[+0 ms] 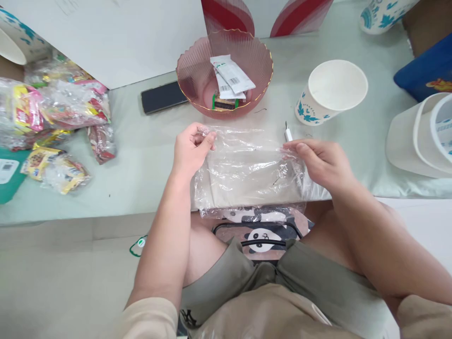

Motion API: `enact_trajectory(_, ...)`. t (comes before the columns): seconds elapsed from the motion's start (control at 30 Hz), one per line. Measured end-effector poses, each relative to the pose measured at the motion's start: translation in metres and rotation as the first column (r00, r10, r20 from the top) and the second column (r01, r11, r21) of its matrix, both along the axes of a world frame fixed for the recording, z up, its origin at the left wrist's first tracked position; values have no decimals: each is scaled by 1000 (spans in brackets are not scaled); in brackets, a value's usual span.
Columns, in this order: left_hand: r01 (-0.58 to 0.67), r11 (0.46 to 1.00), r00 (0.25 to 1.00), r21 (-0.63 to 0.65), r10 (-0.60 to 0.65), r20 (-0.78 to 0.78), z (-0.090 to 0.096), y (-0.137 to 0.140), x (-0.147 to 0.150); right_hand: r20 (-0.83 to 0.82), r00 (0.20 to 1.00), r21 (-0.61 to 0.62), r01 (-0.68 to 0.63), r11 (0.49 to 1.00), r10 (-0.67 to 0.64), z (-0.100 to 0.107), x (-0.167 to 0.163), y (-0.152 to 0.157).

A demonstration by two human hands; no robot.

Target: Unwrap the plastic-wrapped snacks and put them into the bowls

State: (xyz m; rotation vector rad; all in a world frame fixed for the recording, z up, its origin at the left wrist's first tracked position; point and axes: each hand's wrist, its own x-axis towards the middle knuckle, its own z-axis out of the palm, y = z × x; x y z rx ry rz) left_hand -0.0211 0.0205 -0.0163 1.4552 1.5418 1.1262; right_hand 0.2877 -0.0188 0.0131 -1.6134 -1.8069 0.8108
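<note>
A clear plastic bag (243, 169) is stretched flat between my two hands over the table's front edge, its lower part hanging past that edge. My left hand (193, 148) pinches its upper left corner. On the other side my right hand (319, 160) grips the upper right corner between thumb and fingers. A white craft knife (288, 133) with a small pointed blade lies just beyond my right fingertips, its lower part seen through the plastic. The bag looks see-through, with only creases and glare on it.
A pink glass bowl (190, 96) with white sachets (235, 75) stands ahead, partly over a black phone (162, 98). Right are a paper cup (335, 89) and white plastic tubs (406, 136). Wrapped snacks (67, 103) pile up at left. A white box (123, 37) stands behind.
</note>
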Motion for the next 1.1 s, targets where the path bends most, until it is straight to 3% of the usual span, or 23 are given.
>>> enact_trajectory(0.23,12,999,1000,44,-12,7,1,-1,0,-95,985,13,149,989,-147,-1,0,5)
enact_trajectory(0.33,10,999,1000,41,-10,4,1,-1,1,-32,999,84,39,996,-37,3,-1,4)
enact_trajectory(0.43,2,1000,1000,3,-2,-2,2,-1,2,36,999,81,-33,996,31,4,0,3)
enact_trajectory(0.6,-10,1000,1000,-25,9,-8,3,0,4,-4,990,-15,138,990,-138,1,0,5)
enact_trajectory(0.87,54,999,983,-7,-52,177,-2,3,5,-344,900,42,298,954,-267,6,-5,11)
enact_trajectory(0.93,24,1000,973,4,-24,228,-1,3,5,-444,862,-13,268,963,-245,6,-1,12)
enact_trajectory(1.0,-35,999,962,25,27,271,2,4,5,-523,832,-109,150,983,-185,5,4,12)
enact_trajectory(1.1,-138,990,938,40,118,326,7,3,5,-498,863,-183,-12,983,-82,3,8,11)
